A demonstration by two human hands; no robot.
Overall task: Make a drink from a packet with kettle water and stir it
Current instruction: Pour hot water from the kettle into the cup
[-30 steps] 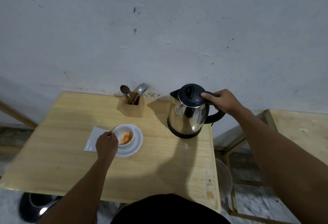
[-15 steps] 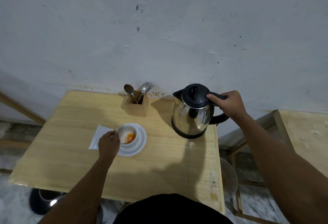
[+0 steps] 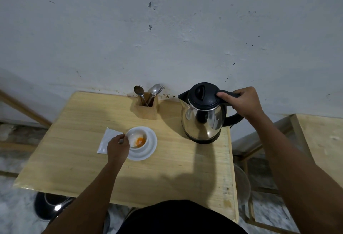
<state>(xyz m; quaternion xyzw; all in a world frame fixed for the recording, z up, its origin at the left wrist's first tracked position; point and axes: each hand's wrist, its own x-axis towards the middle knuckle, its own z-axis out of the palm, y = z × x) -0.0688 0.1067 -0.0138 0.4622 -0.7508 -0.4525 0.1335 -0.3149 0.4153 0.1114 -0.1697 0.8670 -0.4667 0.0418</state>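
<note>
A white cup [image 3: 134, 136] with orange powder [image 3: 139, 141] at its bottom stands on a white saucer [image 3: 148, 150] in the middle of the wooden table [image 3: 78, 159]. My left hand [image 3: 117, 147] is closed at the cup's left rim, on its handle. A white packet [image 3: 105, 140] lies flat to the left of the saucer, partly under that hand. A steel kettle [image 3: 203, 120] with a black lid stands at the table's back right. My right hand [image 3: 241, 102] grips its black handle, thumb on top near the lid.
A wooden cutlery holder [image 3: 147, 107] with spoons and a fork stands against the wall behind the cup. The kettle's black base [image 3: 50, 206] sits on the floor at front left. A second wooden table [image 3: 323, 141] is to the right.
The view has shifted a little. Both hands keep their holds, the left at the cup and the right on the kettle handle; neither object has visibly moved.
</note>
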